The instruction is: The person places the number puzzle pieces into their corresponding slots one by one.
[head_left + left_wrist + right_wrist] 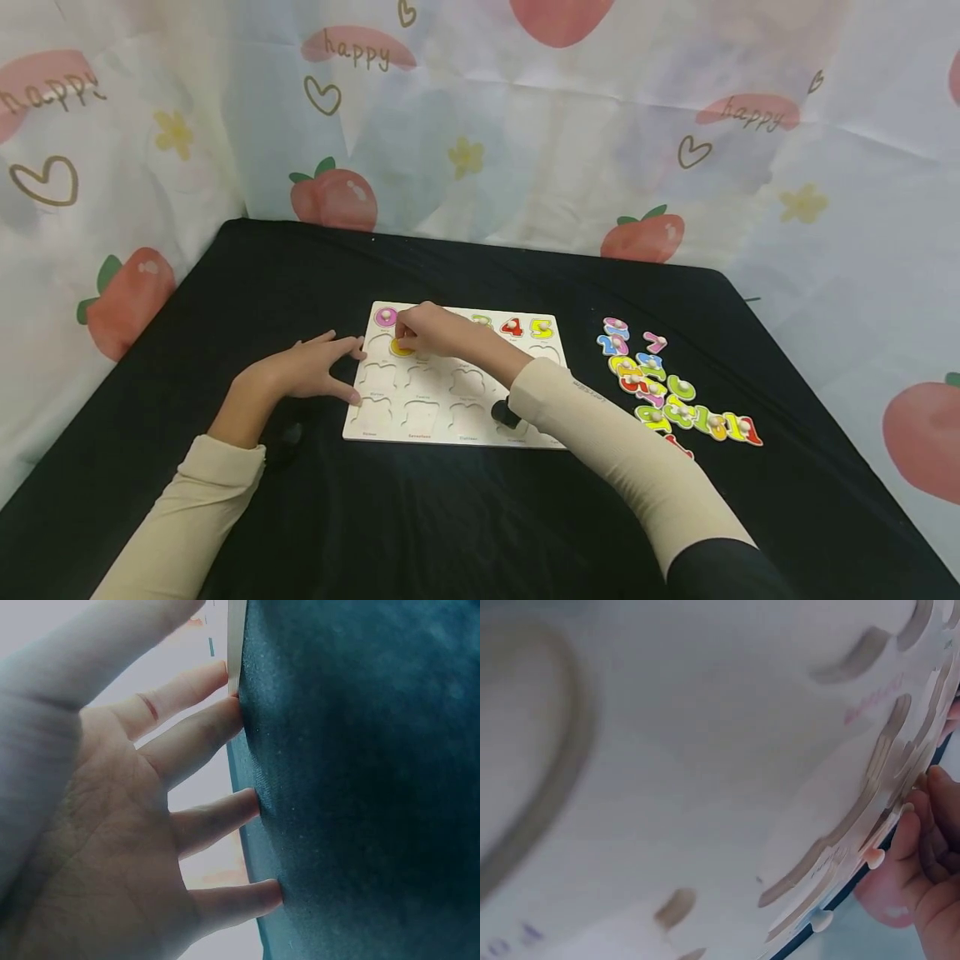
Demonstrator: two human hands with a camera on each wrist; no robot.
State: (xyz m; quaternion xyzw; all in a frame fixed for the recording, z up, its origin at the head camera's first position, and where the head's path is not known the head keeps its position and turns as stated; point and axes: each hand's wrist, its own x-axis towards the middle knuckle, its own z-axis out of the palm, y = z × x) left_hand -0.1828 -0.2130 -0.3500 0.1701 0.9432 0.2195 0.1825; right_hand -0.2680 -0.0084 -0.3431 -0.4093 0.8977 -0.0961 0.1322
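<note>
A white wooden puzzle board (450,421) lies on the black tablecloth (450,517). Its top row holds a pink 0 (386,317), a red 4 (512,327) and a yellow 5 (541,328). My right hand (414,332) reaches across the board and pinches a yellow number piece (402,349) at a cut-out in the second row. My left hand (315,371) rests on the cloth with spread, straight fingers (217,814) touching the board's left edge (235,645). The right wrist view shows the board (705,765) up close, with fingers (930,847) at its far side.
Several loose coloured number pieces (667,392) lie on the cloth to the right of the board. Most cut-outs in the lower rows (420,412) hold nothing. A printed strawberry curtain (480,125) hangs behind and beside the table.
</note>
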